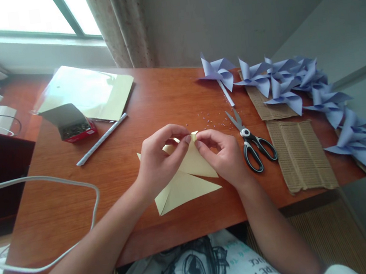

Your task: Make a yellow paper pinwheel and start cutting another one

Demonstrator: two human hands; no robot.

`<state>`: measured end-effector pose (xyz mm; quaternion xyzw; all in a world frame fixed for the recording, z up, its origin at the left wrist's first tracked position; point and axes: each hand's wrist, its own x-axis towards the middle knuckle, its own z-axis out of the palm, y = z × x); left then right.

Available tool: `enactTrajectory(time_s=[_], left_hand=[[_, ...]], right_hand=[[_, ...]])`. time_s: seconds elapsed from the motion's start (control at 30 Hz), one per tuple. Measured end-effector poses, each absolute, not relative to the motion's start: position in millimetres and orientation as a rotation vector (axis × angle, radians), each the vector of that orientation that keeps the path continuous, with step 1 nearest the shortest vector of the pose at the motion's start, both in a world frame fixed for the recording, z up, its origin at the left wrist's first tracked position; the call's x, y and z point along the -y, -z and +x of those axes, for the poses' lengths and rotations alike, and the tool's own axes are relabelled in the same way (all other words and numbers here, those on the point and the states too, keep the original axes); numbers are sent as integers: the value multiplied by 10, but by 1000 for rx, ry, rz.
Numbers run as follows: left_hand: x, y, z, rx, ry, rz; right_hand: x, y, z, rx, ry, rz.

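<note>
A pale yellow paper square (185, 193), slit from its corners towards the middle, lies on the wooden table in front of me. My left hand (163, 152) pinches a raised point of this paper between thumb and index finger. Just beside it, my right hand (220, 152) grips the same raised tip with thumb and fingers. Both sets of fingertips nearly meet at the paper's top. To the right of my right hand lie scissors (245, 133) with black and white handles, their blades slightly apart.
Several purple paper pinwheels (286, 93) crowd the right side, some over cardboard (302, 155). One pinwheel (218, 72) has a paper stick. At left are a rolled paper stick (101, 139), a red box (77, 131) of small metal pieces, yellow sheets (121, 95) and a white cable (92, 188).
</note>
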<state>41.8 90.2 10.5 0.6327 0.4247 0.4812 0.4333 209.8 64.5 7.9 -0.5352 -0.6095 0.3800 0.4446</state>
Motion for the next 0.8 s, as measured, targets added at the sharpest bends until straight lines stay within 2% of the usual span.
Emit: enactTrajectory(time_s=[0.33,0.67,0.8], left_hand=[[-914,-146,420,-1101,-1113,1423],[-899,-113,417,-999,-998,1444],[-891,-125,422,-947,-957,1447]], right_hand=[[-644,-139,2090,1647,-818,-1328],[-645,-91,2105,1347,-1121,-1235],[-652,-91,2115,1332,-1143,-1199]])
